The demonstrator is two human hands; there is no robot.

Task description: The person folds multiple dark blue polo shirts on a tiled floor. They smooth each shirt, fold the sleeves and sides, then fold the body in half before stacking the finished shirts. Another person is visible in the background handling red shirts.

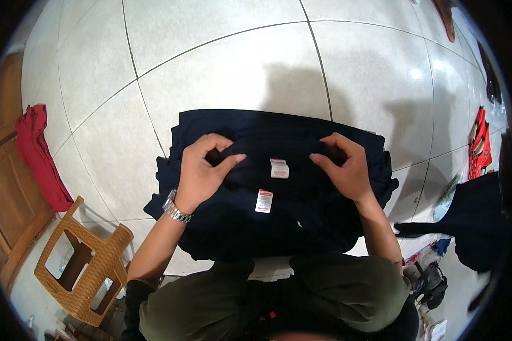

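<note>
A stack of folded dark navy garments lies on the floor just beyond my knees, its edges layered at both sides. My left hand, with a metal watch on its wrist, pinches the top garment's dark fabric between thumb and fingers. Opposite it, my right hand pinches the same garment in a like way. Between the hands a white label with red print shows on the cloth. A second white label lies a little nearer to me. The dark cloth hides its folds.
Pale floor tiles surround the stack. On the left stand a brown woven-pattern plastic stool and a wooden door, with a red cloth beside it. At right are an orange-red item, dark cloth and a black bag.
</note>
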